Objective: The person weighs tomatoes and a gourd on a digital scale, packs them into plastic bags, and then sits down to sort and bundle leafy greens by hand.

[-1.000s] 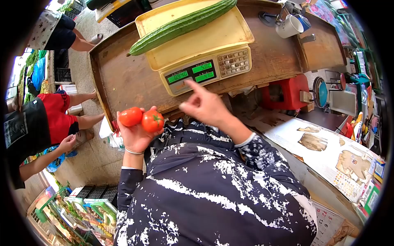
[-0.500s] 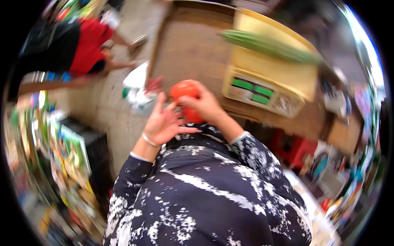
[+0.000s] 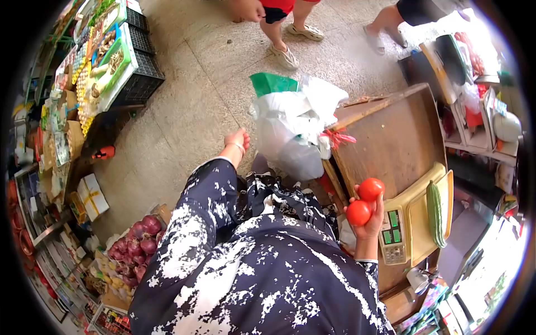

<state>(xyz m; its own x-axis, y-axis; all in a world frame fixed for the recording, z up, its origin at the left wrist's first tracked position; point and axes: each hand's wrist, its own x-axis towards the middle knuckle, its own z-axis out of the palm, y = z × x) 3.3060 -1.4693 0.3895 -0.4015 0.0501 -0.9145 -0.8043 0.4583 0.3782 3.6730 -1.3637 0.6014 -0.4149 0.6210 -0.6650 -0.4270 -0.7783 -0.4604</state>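
Note:
Two red tomatoes (image 3: 359, 213) rest in my right hand (image 3: 368, 226), its fingers curled round them, beside the yellow scale (image 3: 393, 251). A long green ridged gourd (image 3: 435, 215) lies on the scale's tray (image 3: 417, 223). My left hand (image 3: 238, 139), a band round its wrist, hangs over the floor just left of the bunched white and grey plastic bags (image 3: 282, 120); its fingers look curled, and nothing shows in them. Red ties (image 3: 338, 137) hang at the corner of the wooden table (image 3: 391, 134), next to the bags.
Two people stand on the far side, their legs and shoes (image 3: 285, 57) in view. Crates of produce (image 3: 139, 72) are at the upper left. Red onions (image 3: 140, 240) are heaped at the lower left, near a white box (image 3: 92, 195). Shelves (image 3: 480, 128) stand at the right.
The view has turned left toward the hanging bags. Both tomatoes have passed from my left hand to my right. My left hand has moved away from them toward the bags.

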